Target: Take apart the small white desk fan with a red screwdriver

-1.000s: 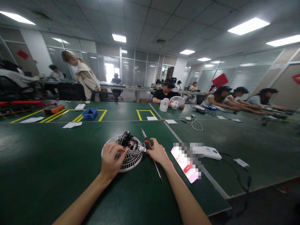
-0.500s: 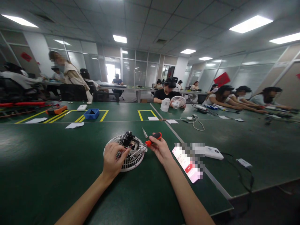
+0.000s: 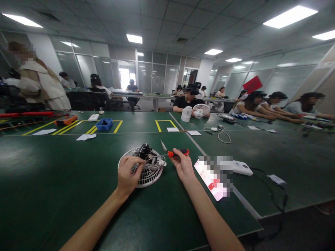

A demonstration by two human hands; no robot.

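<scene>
A white fan grille (image 3: pixel 149 176) lies flat on the green table (image 3: pixel 65 181), with a black motor assembly (image 3: pixel 145 150) and wires on top. My left hand (image 3: pixel 127 176) rests on the grille's near left side, fingers closed on a small metal part. My right hand (image 3: pixel 184 166) grips a red-and-black-handled screwdriver (image 3: pixel 178 153), held nearly level with its tip pointing left at the motor. A second small screwdriver (image 3: pixel 163 145) lies on the table just behind the fan.
A phone (image 3: pixel 210 178) and a white power bank (image 3: pixel 242 168) with a black cable lie right of my hand. A blue tray (image 3: pixel 104 124), papers and tools sit farther back. Several people work at the tables beyond; one person stands at far left.
My right hand picked the screwdriver up from the table, raised it and turned its tip toward the motor. The standing person walked left. My left hand stayed on the grille.
</scene>
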